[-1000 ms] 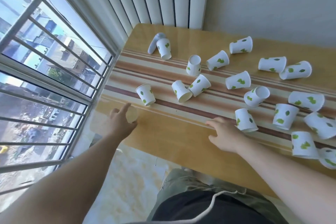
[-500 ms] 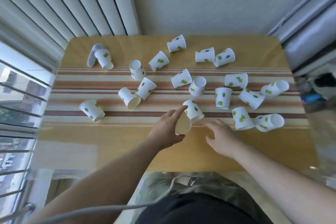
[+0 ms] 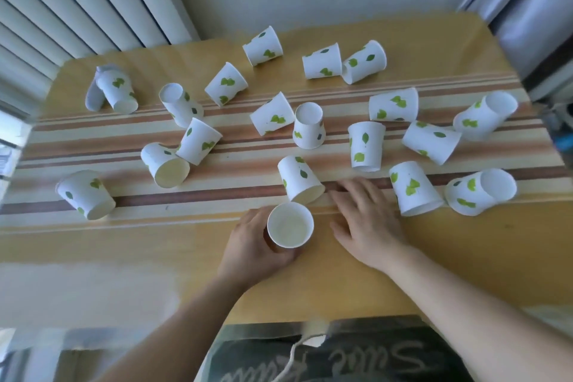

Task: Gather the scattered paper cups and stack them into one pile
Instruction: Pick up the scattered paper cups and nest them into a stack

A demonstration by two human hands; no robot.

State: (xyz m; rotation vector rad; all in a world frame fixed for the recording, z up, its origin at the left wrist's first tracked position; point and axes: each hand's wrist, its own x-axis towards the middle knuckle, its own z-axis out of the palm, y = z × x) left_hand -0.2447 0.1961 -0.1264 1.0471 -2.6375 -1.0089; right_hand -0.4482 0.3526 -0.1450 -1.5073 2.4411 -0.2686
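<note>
So your left hand (image 3: pixel 257 245) is wrapped around 1 upright paper cup (image 3: pixel 290 225), mouth facing up, on the table (image 3: pixel 130 245). Your right hand (image 3: pixel 367 220) lies just beside it, flat, fingers spread, holding nothing. Another cup (image 3: pixel 299 178) lies tipped right past both hands; the other cups are scattered farther out.

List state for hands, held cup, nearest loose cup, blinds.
Left hand: closed around a cup.
Held cup: upright, mouth up, looks empty.
Right hand: flat on table, holding nothing.
Nearest loose cup: tipped over.
Blinds: drawn.
</note>
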